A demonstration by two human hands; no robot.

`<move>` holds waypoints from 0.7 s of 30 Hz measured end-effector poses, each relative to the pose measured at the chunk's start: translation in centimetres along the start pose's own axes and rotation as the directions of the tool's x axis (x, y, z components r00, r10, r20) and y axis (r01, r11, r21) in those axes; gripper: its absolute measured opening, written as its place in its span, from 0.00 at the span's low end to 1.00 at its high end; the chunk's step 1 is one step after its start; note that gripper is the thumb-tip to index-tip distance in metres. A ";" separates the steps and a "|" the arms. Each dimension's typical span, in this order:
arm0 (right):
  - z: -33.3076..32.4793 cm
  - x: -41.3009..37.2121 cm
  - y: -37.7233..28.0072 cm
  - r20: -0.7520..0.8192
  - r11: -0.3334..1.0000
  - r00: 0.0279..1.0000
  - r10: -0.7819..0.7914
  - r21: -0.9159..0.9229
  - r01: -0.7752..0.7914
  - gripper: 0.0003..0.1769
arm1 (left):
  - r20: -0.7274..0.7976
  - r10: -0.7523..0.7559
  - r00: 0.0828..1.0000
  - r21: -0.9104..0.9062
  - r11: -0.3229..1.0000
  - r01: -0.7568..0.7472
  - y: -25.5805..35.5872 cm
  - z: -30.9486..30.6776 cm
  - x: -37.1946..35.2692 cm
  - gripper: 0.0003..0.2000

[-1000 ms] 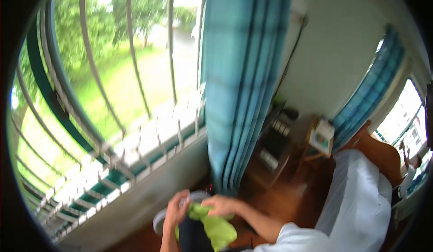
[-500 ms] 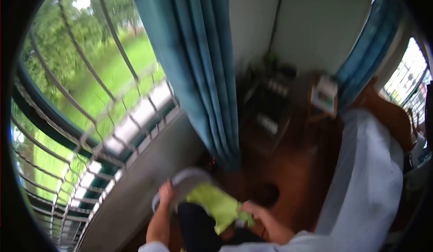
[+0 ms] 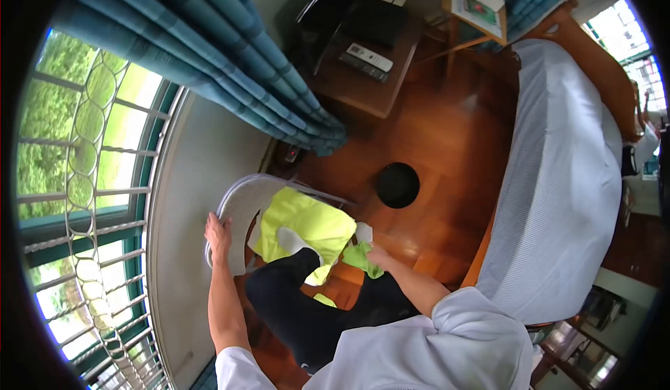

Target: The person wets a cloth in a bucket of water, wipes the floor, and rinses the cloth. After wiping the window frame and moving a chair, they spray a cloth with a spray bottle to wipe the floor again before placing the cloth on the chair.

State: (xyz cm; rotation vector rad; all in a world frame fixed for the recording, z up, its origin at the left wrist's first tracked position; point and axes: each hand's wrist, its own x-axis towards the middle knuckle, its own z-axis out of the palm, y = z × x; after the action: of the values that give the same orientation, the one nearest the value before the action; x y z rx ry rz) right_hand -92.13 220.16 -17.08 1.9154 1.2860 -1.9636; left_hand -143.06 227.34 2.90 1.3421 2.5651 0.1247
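Note:
My left hand (image 3: 218,238) is closed on the metal-tube rim of a white chair back (image 3: 246,198) beside the window wall. A bright yellow-green cloth (image 3: 307,215) is draped over the chair's seat. My leg in black trousers is bent up, and its grey-socked foot (image 3: 289,239) rests on that cloth. My right hand (image 3: 380,256) is closed on a crumpled, darker green cloth (image 3: 361,259), just right of the seat and close to my knee. Part of the chair is hidden under the yellow-green cloth and my leg.
A round black object (image 3: 398,185) stands on the wooden floor (image 3: 447,153). Two remotes (image 3: 368,58) lie on a low brown table (image 3: 370,97). A blue curtain (image 3: 230,55) hangs by the barred window (image 3: 105,174). A bed with a pale cover (image 3: 558,181) runs along the right.
My view has tilted down and sharpened, bringing the chair and floor higher in the picture. My left hand stays on the chair's rim; my right hand still holds green cloth.

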 end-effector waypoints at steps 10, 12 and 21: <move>1.0 8.8 1.0 -0.068 0.993 0.998 0.017 -0.114 -0.025 0.31 | -0.035 0.087 0.996 0.033 0.996 -0.086 0.7 -0.8 -0.6 0.18; 1.0 6.9 -3.4 -0.064 0.969 0.978 0.200 0.158 -0.188 0.47 | -0.048 0.128 0.991 0.047 0.991 -0.126 0.6 -0.8 -0.7 0.17; 5.0 11.3 -3.2 0.207 0.832 0.935 0.290 0.427 -0.353 0.70 | -0.020 0.047 0.999 0.028 0.999 -0.047 -0.1 -1.0 -0.7 0.21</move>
State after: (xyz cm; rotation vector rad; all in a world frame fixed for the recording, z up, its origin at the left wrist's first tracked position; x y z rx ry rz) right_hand -100.09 224.33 -26.12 1.9711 0.4356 -2.2967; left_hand -143.02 226.76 4.01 1.4185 2.5622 0.1134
